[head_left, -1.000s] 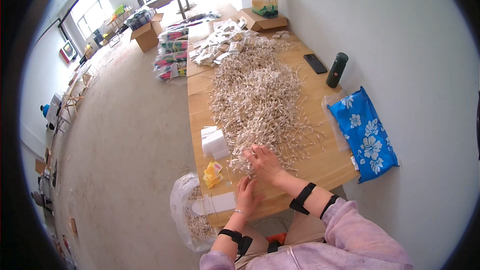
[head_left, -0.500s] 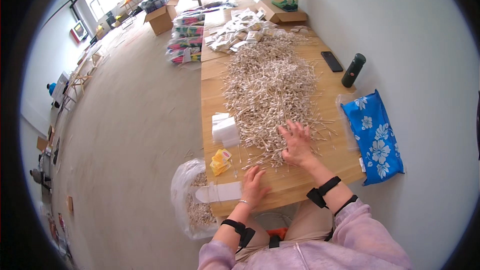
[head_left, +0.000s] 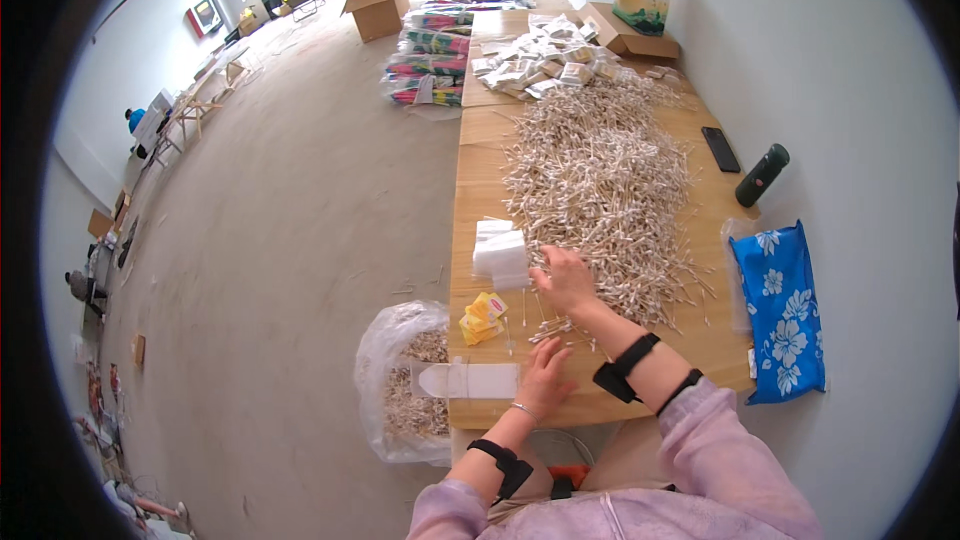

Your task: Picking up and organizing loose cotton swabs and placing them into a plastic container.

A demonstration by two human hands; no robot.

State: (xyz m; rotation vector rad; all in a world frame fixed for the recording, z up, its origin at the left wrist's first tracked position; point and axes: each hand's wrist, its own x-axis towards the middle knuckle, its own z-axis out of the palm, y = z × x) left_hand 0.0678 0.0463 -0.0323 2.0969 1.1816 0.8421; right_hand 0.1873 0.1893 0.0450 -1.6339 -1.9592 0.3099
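Observation:
A large heap of cotton swabs with white tips and pale sticks covers the middle of the wooden table. At the heap's near left edge, my right hand rests over the swabs, fingers bent and slightly apart; its palm side is hidden. My left hand lies near the table's front edge, fingers stretched out by a few loose swabs. Beside it, a white card strip in clear plastic juts over the table's left edge. A stack of clear plastic bags sits left of my right hand, with yellow cards nearer me.
An open bag of swabs stands below the table's left edge. Along the right lie a blue flowered pack, a dark green flask and a phone. Filled small packets and a cardboard box occupy the far end.
My right hand has moved left across the swabs toward the bag stack. My left hand stays near the front edge by the card strip. The whole view has shifted, putting the table farther right.

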